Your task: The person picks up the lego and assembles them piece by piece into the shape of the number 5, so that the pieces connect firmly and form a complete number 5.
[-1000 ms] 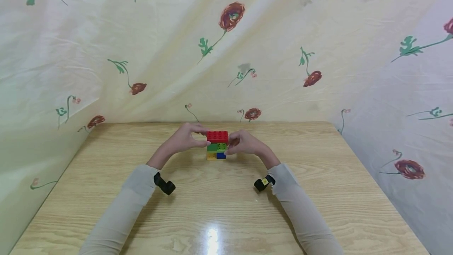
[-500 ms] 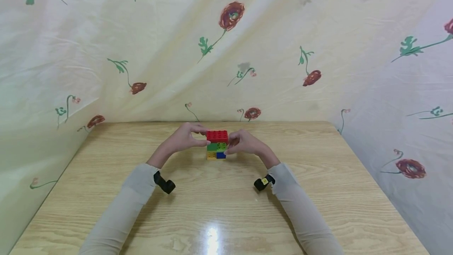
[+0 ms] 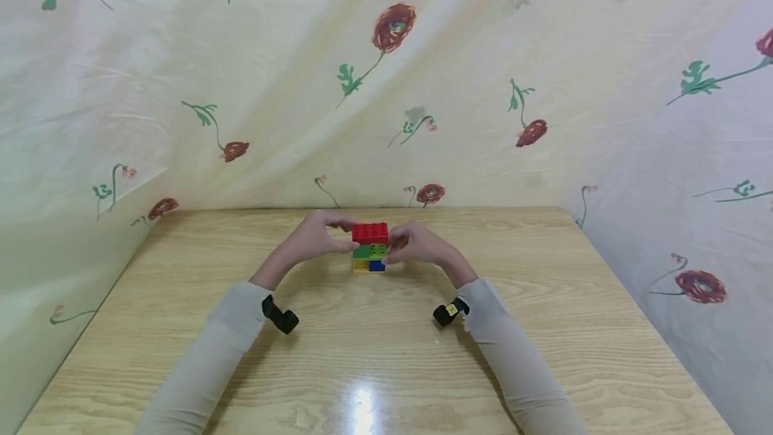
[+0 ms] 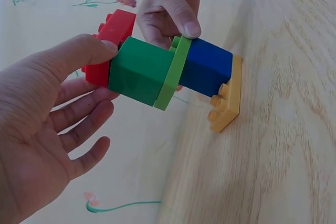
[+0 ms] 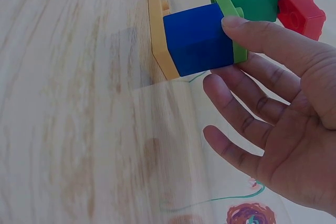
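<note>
A stack of toy building bricks stands on the table near its far edge. At the bottom lies a yellow plate [image 4: 231, 98], with a blue brick [image 5: 199, 39] on its right part. Above that comes a light green plate [image 4: 173, 74], then a green brick [image 4: 139, 72] on the left side. On top sits a red brick [image 3: 370, 232], bridging out over the right. My left hand [image 3: 315, 237] pinches the red brick, thumb in front, close to the green brick. From the right, my right hand [image 3: 418, 244] pinches the blue brick where it meets the light green plate.
The wooden table [image 3: 374, 327] runs up to a flower-printed cloth [image 3: 290, 86] hanging behind and at both sides. Small black wrist cameras [image 3: 280, 315] are strapped at both sleeves. Light glares off the table's near part.
</note>
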Demonstrator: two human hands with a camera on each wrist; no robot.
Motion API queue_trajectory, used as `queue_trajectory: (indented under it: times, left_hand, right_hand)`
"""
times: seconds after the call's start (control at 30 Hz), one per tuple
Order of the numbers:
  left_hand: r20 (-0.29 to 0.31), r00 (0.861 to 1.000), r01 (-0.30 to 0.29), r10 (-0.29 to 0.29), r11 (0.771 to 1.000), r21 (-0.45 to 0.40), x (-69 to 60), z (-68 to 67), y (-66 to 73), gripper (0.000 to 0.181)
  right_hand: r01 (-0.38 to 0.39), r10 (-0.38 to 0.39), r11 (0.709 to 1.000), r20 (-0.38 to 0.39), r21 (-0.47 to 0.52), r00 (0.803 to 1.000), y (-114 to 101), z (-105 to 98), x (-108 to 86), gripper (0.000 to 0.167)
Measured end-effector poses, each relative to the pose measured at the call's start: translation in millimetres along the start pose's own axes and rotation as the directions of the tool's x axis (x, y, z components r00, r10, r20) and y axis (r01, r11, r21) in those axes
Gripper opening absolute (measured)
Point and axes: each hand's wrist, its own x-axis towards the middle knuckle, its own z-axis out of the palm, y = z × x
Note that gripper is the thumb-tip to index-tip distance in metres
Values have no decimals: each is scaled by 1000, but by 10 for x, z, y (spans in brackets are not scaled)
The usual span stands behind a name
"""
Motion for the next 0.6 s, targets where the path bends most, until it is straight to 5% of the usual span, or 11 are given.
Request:
queue_trajectory:
  times: [0.6]
  left_hand:
    - [-18,998,-53,52,998,-26,44,4,-2,34]
  right_hand:
    - [4,-4,1000,13,27,1000,-21,-14,0,32]
